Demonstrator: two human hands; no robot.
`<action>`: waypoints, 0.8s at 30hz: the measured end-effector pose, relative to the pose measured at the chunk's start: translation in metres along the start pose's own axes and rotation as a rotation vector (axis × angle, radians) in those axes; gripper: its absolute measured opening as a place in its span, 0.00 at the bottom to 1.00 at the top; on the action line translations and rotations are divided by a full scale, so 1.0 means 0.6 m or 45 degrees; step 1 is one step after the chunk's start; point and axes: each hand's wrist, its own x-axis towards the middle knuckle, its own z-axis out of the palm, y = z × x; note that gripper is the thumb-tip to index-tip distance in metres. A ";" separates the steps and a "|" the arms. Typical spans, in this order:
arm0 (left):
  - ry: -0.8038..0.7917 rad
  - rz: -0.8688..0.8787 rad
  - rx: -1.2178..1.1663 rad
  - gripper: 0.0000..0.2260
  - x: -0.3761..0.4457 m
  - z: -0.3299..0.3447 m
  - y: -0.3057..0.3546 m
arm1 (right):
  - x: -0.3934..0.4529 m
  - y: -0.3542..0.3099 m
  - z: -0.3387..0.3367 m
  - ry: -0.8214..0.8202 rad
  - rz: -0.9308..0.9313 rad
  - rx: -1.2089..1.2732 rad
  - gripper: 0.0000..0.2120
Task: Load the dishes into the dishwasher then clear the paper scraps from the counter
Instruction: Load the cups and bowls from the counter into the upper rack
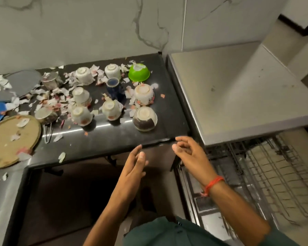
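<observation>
Both hands empty, left hand (134, 166) and right hand (188, 153) loosely open at frame centre, poised off desk (114, 139) edge beside dishwasher rack (267, 174) lower right, cups (82, 74) upturned, unloaded.

Worktop (114, 139) at left and centre, wall behind. Dishwasher (238, 89) just right of worktop, its rack (267, 174) pulled out in front, below its top. Upturned cups (82, 73) and bowls (144, 118) clustered on worktop centre. Paper scraps (48, 96) strewn among them, thicker toward left. Plates (21, 80) at far left rear. Round tray (9, 139) at left front edge, scraps on it. Tongs (48, 134) just right of tray. Both hands before worktop's front edge: left hand (133, 167) beside right hand (190, 155), apart, touching nothing.
</observation>
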 end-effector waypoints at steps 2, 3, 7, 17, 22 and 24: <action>-0.004 -0.015 -0.025 0.28 0.038 -0.024 0.014 | 0.041 -0.020 0.015 0.044 -0.002 -0.033 0.11; 0.000 -0.031 -0.031 0.27 0.057 -0.036 0.016 | 0.061 -0.028 0.024 0.050 0.001 -0.064 0.11; -0.035 -0.060 -0.030 0.23 0.109 -0.073 0.022 | 0.125 -0.047 0.060 0.065 0.015 -0.193 0.13; -0.198 0.076 0.110 0.24 0.249 -0.106 0.039 | 0.212 -0.058 0.150 0.118 0.021 -0.476 0.26; -0.227 0.067 0.059 0.28 0.280 -0.104 0.024 | 0.251 -0.051 0.148 0.103 -0.021 -0.805 0.39; -0.257 0.089 0.029 0.26 0.281 -0.103 0.018 | 0.260 -0.045 0.148 0.066 -0.042 -0.912 0.43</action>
